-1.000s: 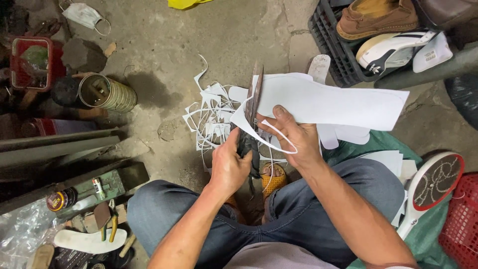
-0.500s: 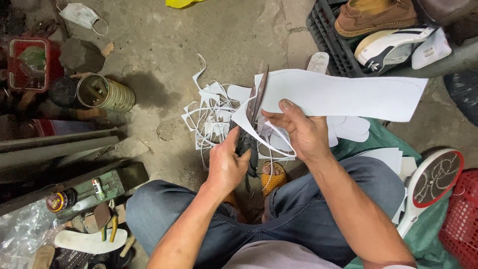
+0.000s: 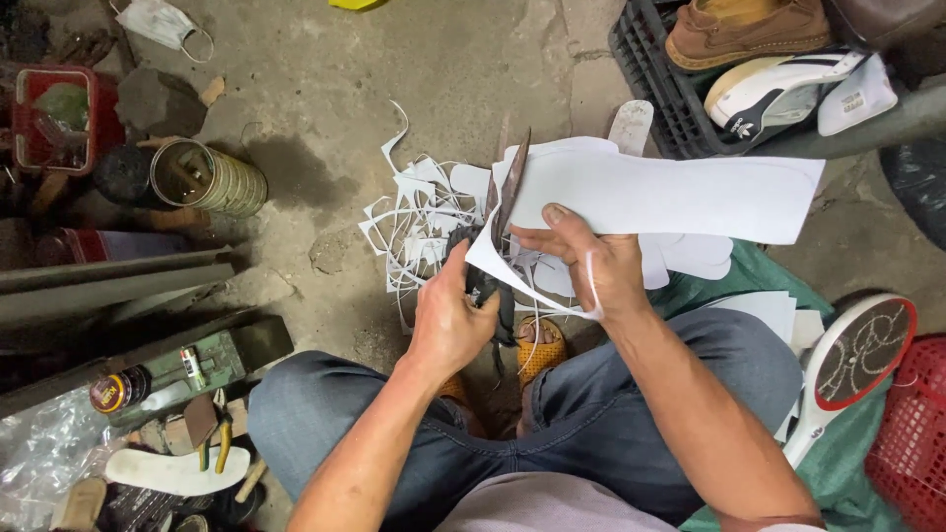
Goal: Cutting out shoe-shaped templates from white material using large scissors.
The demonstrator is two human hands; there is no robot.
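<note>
black crate (image 3: 645,74) holds shoes (image 3: 749,30); hands (image 3: 448,320) cut white sheet (image 3: 670,192).

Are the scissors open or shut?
Open. The scissors' two blades spread apart at the tips, with the white sheet's edge between them.

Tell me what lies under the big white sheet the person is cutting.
Under the white sheet a pile of white offcuts spreads over the concrete floor, with more white pieces below its lower edge. Whatever lies directly beneath the sheet's middle is covered.
</note>
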